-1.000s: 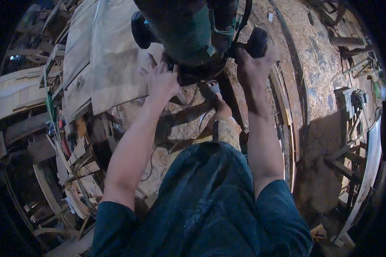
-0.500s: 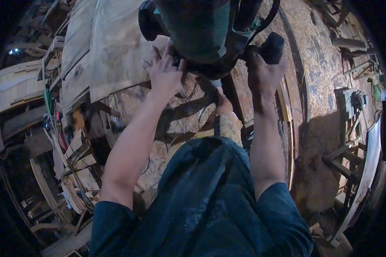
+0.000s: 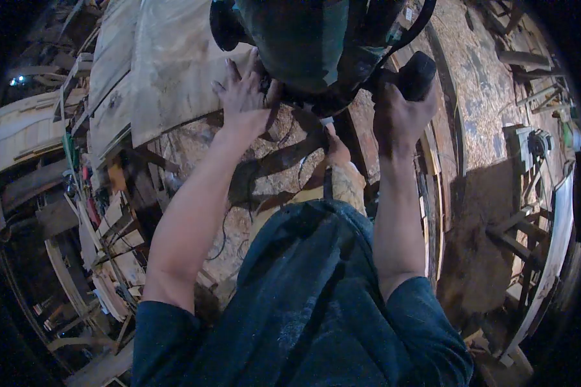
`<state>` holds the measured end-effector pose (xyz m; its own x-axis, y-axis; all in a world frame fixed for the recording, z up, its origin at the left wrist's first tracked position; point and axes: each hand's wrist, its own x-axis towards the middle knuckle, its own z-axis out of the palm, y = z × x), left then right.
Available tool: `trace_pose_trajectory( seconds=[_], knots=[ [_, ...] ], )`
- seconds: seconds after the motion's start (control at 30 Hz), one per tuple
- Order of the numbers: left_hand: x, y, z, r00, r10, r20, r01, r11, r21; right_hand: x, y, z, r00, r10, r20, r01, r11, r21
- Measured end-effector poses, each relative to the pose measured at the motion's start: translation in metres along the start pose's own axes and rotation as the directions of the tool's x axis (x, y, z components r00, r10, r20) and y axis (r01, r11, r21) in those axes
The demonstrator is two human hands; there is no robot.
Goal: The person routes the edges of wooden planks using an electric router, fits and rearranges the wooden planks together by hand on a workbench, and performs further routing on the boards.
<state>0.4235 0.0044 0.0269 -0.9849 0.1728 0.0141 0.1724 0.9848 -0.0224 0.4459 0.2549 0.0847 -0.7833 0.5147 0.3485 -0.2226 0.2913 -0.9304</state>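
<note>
A large dark green plunge router point(image 3: 294, 48) fills the top middle of the view, with a black side knob point(image 3: 226, 26) on its left and a black handle point(image 3: 417, 76) on its right. My right hand point(image 3: 400, 116) is wrapped round that right handle. Low on the left side of the router, my left hand point(image 3: 246, 97) has its fingers spread near the base and the edge of a pale wooden panel point(image 3: 174, 71). The router's underside and cutter are hidden from me.
Wood shavings cover the floor point(image 3: 193, 155) below. A bare foot point(image 3: 336, 145) stands under the router. Stacked boards point(image 3: 32, 122) and scrap timber point(image 3: 119, 226) lie on the left. On the right are a long plank point(image 3: 552, 251) and wooden frame pieces point(image 3: 516, 238).
The router and my right hand have shifted slightly to the right. My left hand stays beside the base with its fingers still spread.
</note>
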Motion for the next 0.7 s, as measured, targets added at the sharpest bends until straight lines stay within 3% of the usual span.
trace_pose_trajectory(
  seconds=[0.17, 0.5, 0.57, 0.7],
  knots=[
    [-0.001, 0.004, -0.006, 1.0, -0.018, 0.018, 0.018, 1.0, -0.008, -0.003, -0.002, -0.002, 0.999, -0.033, 0.015, 0.032, 0.997, 0.066],
    [-0.002, 0.002, -0.007, 1.0, -0.022, -0.002, 0.022, 0.995, -0.099, -0.01, -0.005, -0.005, 1.0, -0.029, -0.005, 0.029, 1.0, 0.004],
    [-0.002, 0.002, -0.008, 0.999, -0.027, 0.031, 0.03, 0.996, -0.085, -0.012, -0.005, -0.006, 0.999, -0.045, -0.023, 0.044, 0.997, -0.061],
    [0.0, 0.004, -0.012, 0.996, -0.035, 0.088, 0.041, 0.997, -0.071, -0.015, -0.005, -0.004, 0.996, -0.07, -0.059, 0.069, 0.997, -0.018]
  ],
)
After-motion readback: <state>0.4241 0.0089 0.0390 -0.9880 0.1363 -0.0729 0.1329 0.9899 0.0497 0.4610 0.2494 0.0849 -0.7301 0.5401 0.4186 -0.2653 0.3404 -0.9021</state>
